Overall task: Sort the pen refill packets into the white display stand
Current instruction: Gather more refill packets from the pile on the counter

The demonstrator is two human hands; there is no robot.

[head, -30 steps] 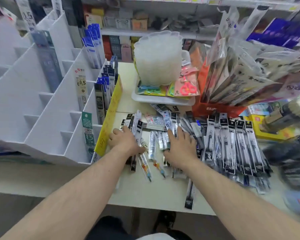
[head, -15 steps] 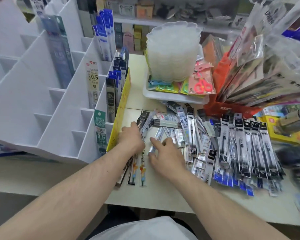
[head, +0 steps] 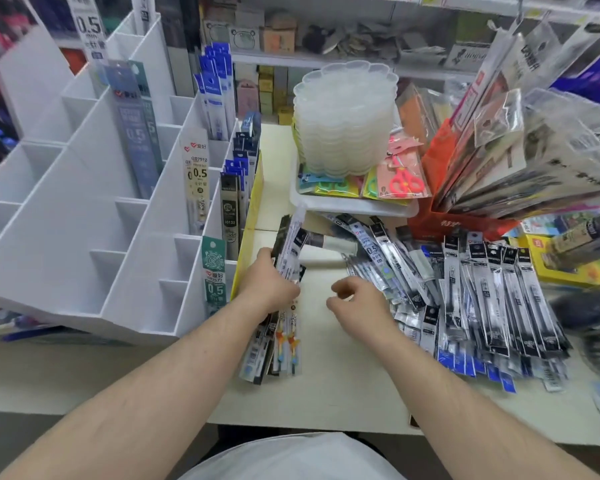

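So the left hand [head: 269,284] is wrapped around a bunch of refill packets [head: 284,299], fingers curled over the stack about halfway up, with the tops fanning out toward the back of the desk [head: 343,393] and the bottoms poking out below the wrist, a couple of those showing orange and blue prints. The bunch sits just beside the yellow strip [head: 248,223] along the stand's right edge. The right hand [head: 359,303] is close by but not touching the left one, fingers loosely curled with the thumb and forefinger nearly meeting, and it doesn't look like it has anything in it; it hangs right at the left edge of the big pile [head: 465,292] of packets spread over the right side of the desk, mostly black and silver with some blue ends peeking out at the near side. The white stand [head: 84,216] takes up the whole left side, stepped compartments going up toward the back, and only the right-hand columns have packets in them: a green 0.5 one [head: 214,278] in the lowest slot, a black one [head: 230,216] and a white 0.5 one [head: 196,174] above it, blue ones [head: 215,91] higher up, and a tall grey one [head: 134,129] further left. Behind the pile there's a white tray [head: 354,206] with a stack of clear plastic lids [head: 345,119] and pink scissors [head: 404,178] in a packet, and next to that a red box [head: 440,216] stuffed with bagged items leaning out to the right.
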